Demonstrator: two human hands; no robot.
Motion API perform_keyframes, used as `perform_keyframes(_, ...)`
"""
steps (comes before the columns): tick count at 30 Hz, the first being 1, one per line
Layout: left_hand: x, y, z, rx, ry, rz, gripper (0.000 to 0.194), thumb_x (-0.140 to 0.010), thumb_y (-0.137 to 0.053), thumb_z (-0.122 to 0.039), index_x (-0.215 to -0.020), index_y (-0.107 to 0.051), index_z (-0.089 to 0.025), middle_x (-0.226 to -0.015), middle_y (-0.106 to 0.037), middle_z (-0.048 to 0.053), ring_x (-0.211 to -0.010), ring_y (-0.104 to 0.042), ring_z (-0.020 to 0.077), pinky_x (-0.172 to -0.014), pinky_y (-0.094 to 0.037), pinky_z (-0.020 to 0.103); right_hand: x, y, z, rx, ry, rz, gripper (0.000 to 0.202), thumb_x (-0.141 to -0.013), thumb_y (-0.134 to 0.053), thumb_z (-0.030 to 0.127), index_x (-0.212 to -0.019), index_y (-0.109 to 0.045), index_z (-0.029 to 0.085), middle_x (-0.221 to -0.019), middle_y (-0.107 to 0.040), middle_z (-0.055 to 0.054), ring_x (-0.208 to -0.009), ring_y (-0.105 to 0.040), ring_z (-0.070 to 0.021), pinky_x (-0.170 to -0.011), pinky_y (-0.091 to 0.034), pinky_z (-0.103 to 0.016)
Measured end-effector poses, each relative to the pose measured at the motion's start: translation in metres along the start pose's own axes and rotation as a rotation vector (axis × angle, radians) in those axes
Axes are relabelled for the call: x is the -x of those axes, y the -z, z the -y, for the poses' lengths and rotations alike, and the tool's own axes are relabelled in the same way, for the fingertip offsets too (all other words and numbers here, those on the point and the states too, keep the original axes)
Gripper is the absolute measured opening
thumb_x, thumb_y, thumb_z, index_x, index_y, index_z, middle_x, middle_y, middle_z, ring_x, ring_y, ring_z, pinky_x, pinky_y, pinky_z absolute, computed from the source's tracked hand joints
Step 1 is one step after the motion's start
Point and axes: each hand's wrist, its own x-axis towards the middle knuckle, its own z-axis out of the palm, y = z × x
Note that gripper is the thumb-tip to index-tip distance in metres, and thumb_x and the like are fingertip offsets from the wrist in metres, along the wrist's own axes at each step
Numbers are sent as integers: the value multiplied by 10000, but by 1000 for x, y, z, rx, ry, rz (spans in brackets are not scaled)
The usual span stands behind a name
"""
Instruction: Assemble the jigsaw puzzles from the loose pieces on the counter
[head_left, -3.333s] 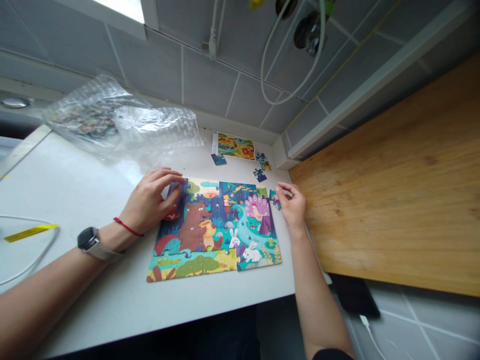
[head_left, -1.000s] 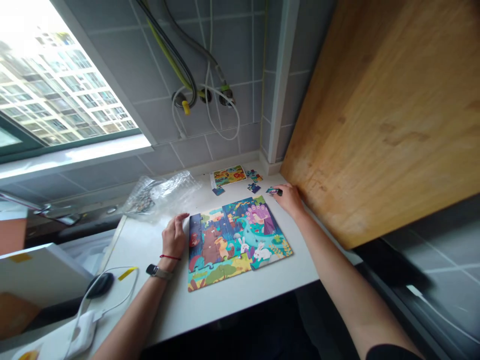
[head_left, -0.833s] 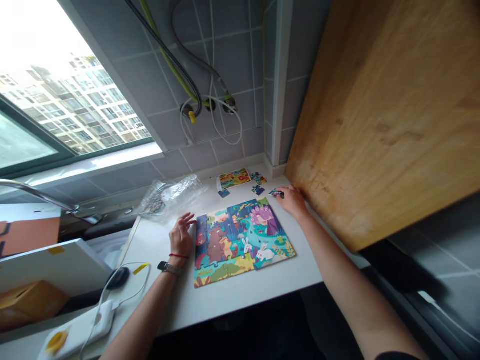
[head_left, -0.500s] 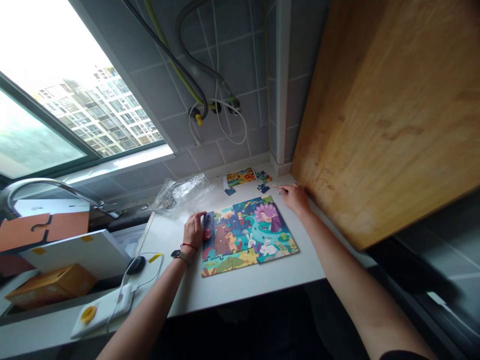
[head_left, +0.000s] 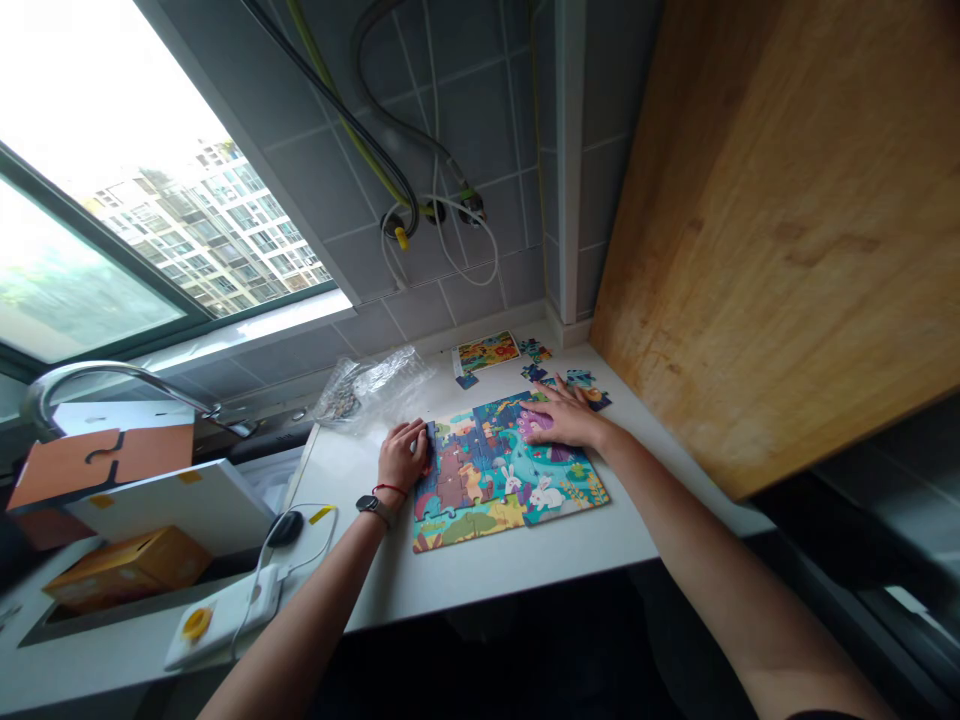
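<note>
A colourful jigsaw puzzle (head_left: 469, 490) of animals, with white rabbits near its front edge, lies largely joined on the white counter. My left hand (head_left: 403, 455) rests at its left edge, fingers curled together against the border. Across the upper right part, over the purple peacock, my right hand (head_left: 562, 415) lies with fingers spread, partly hiding the picture. Loose puzzle pieces (head_left: 534, 350) sit behind the puzzle, and more pieces (head_left: 592, 390) lie just beyond my right hand. A picture card (head_left: 487, 352) with a lion lies at the back, beside a single dark piece (head_left: 466, 381).
A crumpled clear plastic bag (head_left: 375, 385) lies behind my left hand. To the left are a tap (head_left: 112, 370), a cardboard box (head_left: 131, 570) and a white power strip (head_left: 221, 615) with a cable. A large wooden panel (head_left: 787, 230) stands at the right.
My right hand has come left from the counter beside the loose pieces onto the puzzle's upper right, its fingers now spread. My left hand stays at the left edge, fingers more curled.
</note>
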Motion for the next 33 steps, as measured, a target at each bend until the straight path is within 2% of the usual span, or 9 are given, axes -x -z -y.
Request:
perform_keyframes(5,-3,-1,7,44,37,19,368,-944,-537,-409,-1133,-818,-266,-1236,-802,70,-1225,-691,332,-1082,-567,540,-2,0,0,-25,40,-8,781,-809,-825,639,-1515,-614,381,-1763,-313,-55,-1638,-149,-491,-1285,-132,-734)
perform_keyframes(11,0,4,5,68,54,-3,352,-954,-578,-399,-1202,-767,-234,-1239,-786,99,-1197,-710,303,-1079,-568,490,-6,-5,-1,-24,37,-31,722,-854,-796,609,-1514,-614,380,-1735,-371,-42,-1630,-182,-491,-1285,-127,-739)
perform_keyframes(14,1,6,3,68,31,3,309,-968,-600,-418,-1163,-762,-242,-1192,-793,102,-1147,-721,302,-1046,-578,491,-8,-6,-3,-21,35,-32,744,-835,-802,633,-1512,-616,387,-1738,-364,-39,-1629,-178,-497,-1286,-139,-730)
perform_keyframes(19,-4,4,2,72,-23,19,259,-997,-595,-402,-1092,-780,-247,-1194,-798,98,-1151,-713,301,-1077,-544,514,-9,-8,-5,-11,35,-14,751,-850,-773,651,-1523,-613,359,-1753,-326,-43,-1637,-153,-490,-1294,-128,-718)
perform_keyframes(26,-8,2,3,69,-41,34,255,-1016,-588,-385,-1051,-807,-260,-1198,-803,82,-1136,-712,291,-1075,-544,517,-7,-13,-8,-36,62,-67,723,-820,-805,638,-1479,-660,378,-1751,-349,-39,-1623,-214,-494,-1291,-159,-716)
perform_keyframes(29,-6,3,1,72,-38,39,294,-1035,-562,-411,-1062,-814,-261,-1206,-801,81,-1140,-706,296,-1076,-543,518,-9,-12,-14,-87,78,-172,614,-872,-781,561,-1441,-701,345,-1716,-422,-61,-1592,-334,-445,-1295,-267,-634)
perform_keyframes(33,-3,5,-2,95,-35,49,363,-1064,-504,-449,-1107,-807,-255,-1247,-787,82,-1187,-686,304,-1103,-519,524,-14,-8,-32,-124,0,-455,412,-965,-679,385,-1346,-767,254,-1455,-678,-115,-1377,-608,-335,-1215,-450,-479)
